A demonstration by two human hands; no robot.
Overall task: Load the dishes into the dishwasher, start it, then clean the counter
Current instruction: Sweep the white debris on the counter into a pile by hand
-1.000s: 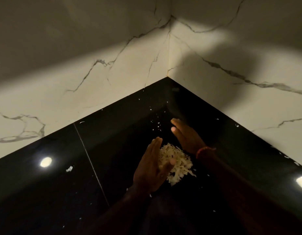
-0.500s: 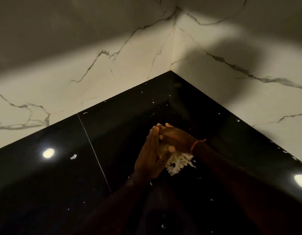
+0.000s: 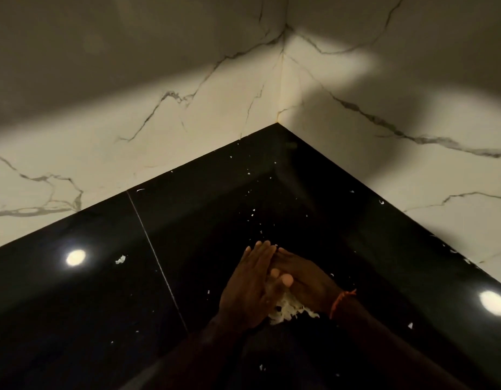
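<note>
1. down at the black counter (image 3: 74, 319), both hands were cupped round a pale heap of food scraps (image 3: 288, 311), which sat on the counter well out from the wall corner (image 3: 278, 123).
2. the left hand (image 3: 249, 291) stood on edge, fingers straight and held together, palm turned toward the heap.
3. the right hand (image 3: 305, 280) lay lower and flatter on the far side of the heap, fingers together too, its fingertips meeting the left hand's on the corner side.
4. so the heap lay between the two palms, showing only at the open end away from the corner; neither hand was nearer, both touched it.
5. the hands made a wedge, its point aimed at the corner, so i'd judge the coming move to be a scoop or a drag away from the corner.
6. a second before, the right hand was apart from the left with most of the heap showing; by now the two had closed and covered much of it.
7. an orange wrist band (image 3: 342, 301) showed on the right arm.
8. loose bits (image 3: 120, 259) were scattered toward the corner and off to the left of the heap, not yet gathered; more sweeps looked needed.
</note>
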